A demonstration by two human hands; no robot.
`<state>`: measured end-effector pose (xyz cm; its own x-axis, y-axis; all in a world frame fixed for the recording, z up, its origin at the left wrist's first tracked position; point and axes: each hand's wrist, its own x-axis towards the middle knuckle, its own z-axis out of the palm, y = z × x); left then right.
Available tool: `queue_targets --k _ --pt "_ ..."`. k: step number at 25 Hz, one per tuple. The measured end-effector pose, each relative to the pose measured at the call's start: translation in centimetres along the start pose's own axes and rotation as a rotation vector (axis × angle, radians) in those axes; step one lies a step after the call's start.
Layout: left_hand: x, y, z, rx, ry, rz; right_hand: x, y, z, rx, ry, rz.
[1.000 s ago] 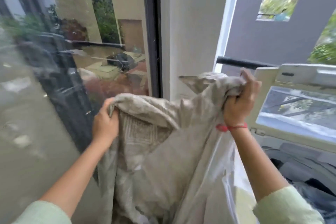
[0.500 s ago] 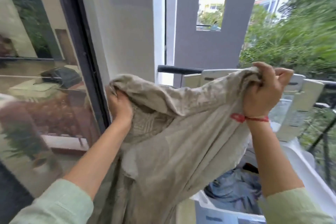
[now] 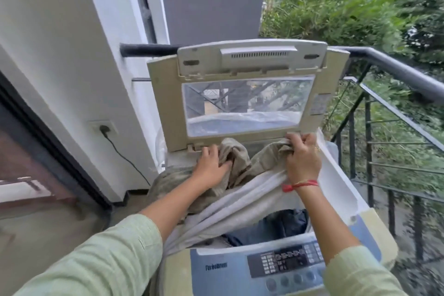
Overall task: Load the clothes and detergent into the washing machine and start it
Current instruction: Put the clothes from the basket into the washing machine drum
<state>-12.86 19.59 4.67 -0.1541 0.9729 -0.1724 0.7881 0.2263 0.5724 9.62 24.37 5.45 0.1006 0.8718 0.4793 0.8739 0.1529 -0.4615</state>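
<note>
Over the open mouth of the washing machine (image 3: 216,269) we see the beige cloth (image 3: 242,166) stretched between both hands, just in front of the raised lid (image 3: 240,62). The left hand (image 3: 211,163) lies at the cloth's left rear part, knuckles up, its fingers curled into a thick fold and gripping it. The right hand (image 3: 302,158) is a little higher and to the right, close under the lid's lower edge, its fingers and thumb closed tight round a bunched corner. A red thread (image 3: 300,185) circles that wrist.

From the right hand the cloth's paler underside runs down and leftward across the opening to the near left rim. The rest spills over the machine's left side below the left forearm. Beneath the cloth, inside the drum, lies a dark blue garment (image 3: 283,223), apart from both hands. Nearest us sits the control panel (image 3: 288,262). A black railing (image 3: 396,67) runs along the right.
</note>
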Motion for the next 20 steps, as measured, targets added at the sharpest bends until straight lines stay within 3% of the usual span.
queue_targets --k 2,4,7,9,11,13,15,18,19,20 --pt "-1.0 -1.9 1.7 0.308 -0.209 -0.049 -1.4 2.1 1.9 -0.116 -0.177 0.037" --pt "-2.5 -3.2 2.1 0.404 -0.226 -0.081 -2.5 3.6 3.3 -0.299 -0.422 0.092" --pt "-5.8 -6.4 0.2 0.194 0.155 -0.098 -3.0 1.6 3.9 -0.372 -0.635 0.160" --pt "-9.2 -11.3 -1.1 -0.036 0.469 -0.163 -3.6 -3.4 4.1 -0.191 -0.556 -0.023" --pt "-13.0 -18.3 -1.4 -0.147 0.552 -0.317 -5.9 -10.8 4.7 0.049 -0.563 -0.365" --pt "-16.3 -24.4 -0.3 -0.101 0.369 -0.558 -10.3 -18.8 6.4 0.005 -0.833 -0.723" --pt "-18.7 -27.8 1.7 -0.009 0.105 -0.696 -15.8 -23.8 10.2 -0.406 -1.042 -1.005" --pt "-20.1 -29.3 4.4 -0.047 -0.050 -0.698 -19.8 -25.7 15.1 -0.950 -0.995 -1.211" --pt "-20.2 -29.4 4.9 -0.092 -0.046 -0.697 -20.0 -25.9 15.5 -0.998 -1.005 -1.212" --pt "-20.1 -29.5 5.3 -0.140 -0.031 -0.691 -19.7 -25.7 15.5 -0.901 -1.023 -1.200"
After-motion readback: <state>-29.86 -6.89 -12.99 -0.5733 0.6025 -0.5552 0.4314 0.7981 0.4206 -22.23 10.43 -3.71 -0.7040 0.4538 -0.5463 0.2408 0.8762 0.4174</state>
